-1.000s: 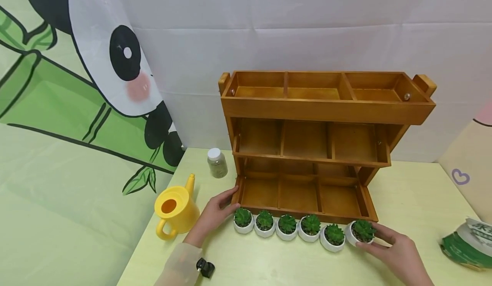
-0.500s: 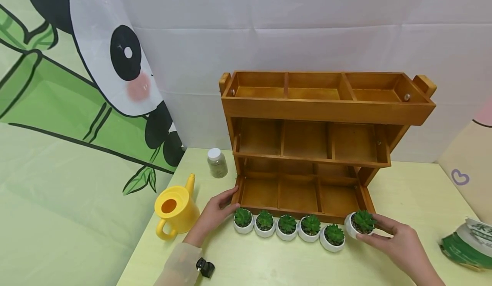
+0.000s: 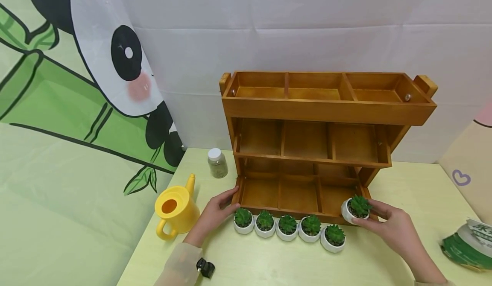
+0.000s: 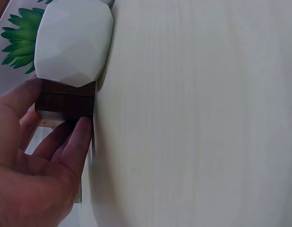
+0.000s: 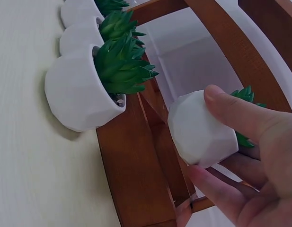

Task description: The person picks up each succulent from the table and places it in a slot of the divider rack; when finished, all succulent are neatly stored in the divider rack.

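My right hand (image 3: 397, 230) holds a small potted succulent (image 3: 356, 208) by its white faceted pot. In the head view it overlaps the front right corner of the wooden shelf's bottom tier. The right wrist view shows the thumb and fingers on either side of this pot (image 5: 200, 127), raised off the table. My left hand (image 3: 216, 213) grips the front left corner of the three-tier wooden shelf (image 3: 326, 112). In the left wrist view, thumb and fingers sit around the dark wood corner (image 4: 65, 105), close to a white pot (image 4: 75, 42).
Several more potted succulents (image 3: 287, 227) stand in a row along the shelf's front. A yellow watering can (image 3: 180, 209) and a white-lidded jar (image 3: 218, 164) stand at the left. A green and white bag (image 3: 470, 245) lies at the right edge.
My right hand has lifted the potted succulent from the right end of the row and moved it up and forward to the bottom tier's front edge. The left hand stays in place.
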{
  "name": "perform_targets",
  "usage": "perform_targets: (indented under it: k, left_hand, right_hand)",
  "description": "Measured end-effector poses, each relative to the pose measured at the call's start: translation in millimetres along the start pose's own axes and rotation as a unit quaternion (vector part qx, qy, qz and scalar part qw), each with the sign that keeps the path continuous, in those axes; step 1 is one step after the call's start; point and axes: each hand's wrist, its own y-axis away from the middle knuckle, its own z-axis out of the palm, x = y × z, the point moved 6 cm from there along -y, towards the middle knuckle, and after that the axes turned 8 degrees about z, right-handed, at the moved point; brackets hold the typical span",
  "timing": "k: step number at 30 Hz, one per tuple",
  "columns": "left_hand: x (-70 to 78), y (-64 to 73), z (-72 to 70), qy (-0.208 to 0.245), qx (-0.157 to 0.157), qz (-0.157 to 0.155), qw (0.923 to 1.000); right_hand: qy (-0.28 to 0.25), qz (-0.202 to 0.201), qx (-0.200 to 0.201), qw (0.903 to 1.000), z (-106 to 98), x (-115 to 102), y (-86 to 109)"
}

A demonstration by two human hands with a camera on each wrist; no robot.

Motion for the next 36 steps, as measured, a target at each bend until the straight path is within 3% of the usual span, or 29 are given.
perform_targets:
  k: [8,23,36]
  left_hand:
    - [1.6,0.3,0.0,0.015,0.003,0.007,0.9999]
    - [-0.6,0.3,-0.2,0.010,0.000,0.005,0.9999]
    - [1.4,0.3,-0.7,0.012,0.001,0.006,0.9999]
  right_hand:
    - [-0.013,0.008,-0.020,0.9997,6.7,1.4,-19.3]
    - [0.005,-0.005,0.002,1.0000,28.8,-1.9,-44.7]
    - [0.019,-0.001,0.007,0.9998,44.6,3.1,-54.7]
